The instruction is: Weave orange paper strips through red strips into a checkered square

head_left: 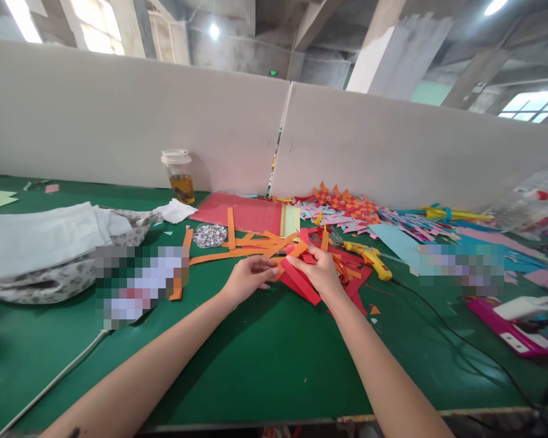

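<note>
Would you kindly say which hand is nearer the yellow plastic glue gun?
The right hand: it is just left of the yellow glue gun, the left hand farther left.

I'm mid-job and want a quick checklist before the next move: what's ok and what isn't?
1. Right hand holding paper: ok.
2. Left hand holding anything: cannot tell; its fingertips are at the strips.
3. Glue gun apart from both hands: ok, lying to their right.
4. Glue gun hot: cannot tell.
5. Drink cup upright and lidded: ok.
6. Table free of scraps: not ok.
</note>
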Tool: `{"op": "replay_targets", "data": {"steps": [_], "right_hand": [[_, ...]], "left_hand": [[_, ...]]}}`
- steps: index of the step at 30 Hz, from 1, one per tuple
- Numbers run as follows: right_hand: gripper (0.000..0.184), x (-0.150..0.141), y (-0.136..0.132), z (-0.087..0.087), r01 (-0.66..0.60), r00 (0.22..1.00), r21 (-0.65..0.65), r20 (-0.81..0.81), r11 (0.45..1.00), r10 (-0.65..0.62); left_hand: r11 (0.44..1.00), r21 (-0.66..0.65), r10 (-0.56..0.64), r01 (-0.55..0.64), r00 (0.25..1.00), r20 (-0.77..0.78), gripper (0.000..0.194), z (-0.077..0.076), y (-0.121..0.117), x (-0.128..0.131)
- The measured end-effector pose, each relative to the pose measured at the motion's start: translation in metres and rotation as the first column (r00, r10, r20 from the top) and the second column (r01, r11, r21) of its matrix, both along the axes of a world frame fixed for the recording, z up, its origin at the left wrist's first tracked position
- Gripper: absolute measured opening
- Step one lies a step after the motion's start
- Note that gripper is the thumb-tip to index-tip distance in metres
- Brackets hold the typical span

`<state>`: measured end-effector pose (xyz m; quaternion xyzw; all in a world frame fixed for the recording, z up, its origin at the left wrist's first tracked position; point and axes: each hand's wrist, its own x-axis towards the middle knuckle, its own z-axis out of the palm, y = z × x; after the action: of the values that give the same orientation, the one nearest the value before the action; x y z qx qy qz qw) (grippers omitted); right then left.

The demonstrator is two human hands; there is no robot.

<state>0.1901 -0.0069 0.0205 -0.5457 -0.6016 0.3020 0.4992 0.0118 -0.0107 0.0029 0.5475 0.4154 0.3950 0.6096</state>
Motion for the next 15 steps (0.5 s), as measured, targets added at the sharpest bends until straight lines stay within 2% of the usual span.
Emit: {"op": "replay_targets", "data": {"steps": [3,6,12,15], "right_hand": [[0.033,0.0010,0.0017,-0.0025,0.018,1.000,0.013,-0.008,1.000,-0.018],[0.035,0.0009,0.0025,-0.0035,0.050,0.999,0.027,-0.014,0.998,-0.050],[0.038,-0.0021,0.0020,-0.0050,0.088,0.995,0.045,-0.055,0.995,-0.086],[0.038,-0.0023,0.0019,-0.0062,0.093,0.993,0.047,-0.082,0.995,-0.089]], "left_hand": [[0.997,0.055,0.048,-0.046,0.999,-0.021,0.037,-0.0026,0.0008,0.0014],[0.999,0.011,0.050,-0.050,0.999,-0.003,0.037,-0.0018,0.0006,0.0030],[0.995,-0.085,0.054,-0.043,0.989,0.135,0.039,0.0027,-0.0009,0.0044],[0.995,-0.090,0.042,-0.030,0.991,0.130,0.037,0.0029,-0.0007,0.0039]]}}
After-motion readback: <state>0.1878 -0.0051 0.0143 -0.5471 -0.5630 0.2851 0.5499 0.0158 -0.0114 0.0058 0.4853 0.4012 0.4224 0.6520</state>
